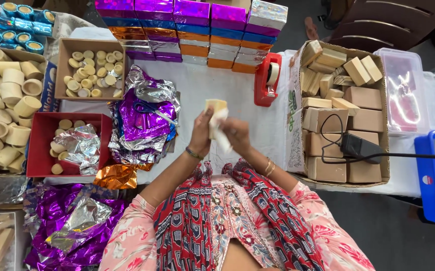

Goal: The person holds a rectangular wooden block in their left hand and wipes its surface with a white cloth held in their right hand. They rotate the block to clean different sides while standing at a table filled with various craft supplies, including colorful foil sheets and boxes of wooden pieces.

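Note:
My left hand [201, 134] and my right hand [236, 134] are raised together over the white table [197, 85]. Between them they hold a small pale wooden block [217, 106] with a white cloth or paper [221, 131] wrapped around its lower part. The block's top sticks out above my fingers. Both hands wear bangles at the wrist.
Shiny foil-wrapped boxes [192, 30] are stacked at the back. A red tape dispenser [268, 79] stands right of them. A carton of wooden blocks [342, 110] sits at right. Crumpled purple and silver foil sheets [144, 120], with scissors on them, and boxes of round wooden lids [92, 68] lie at left.

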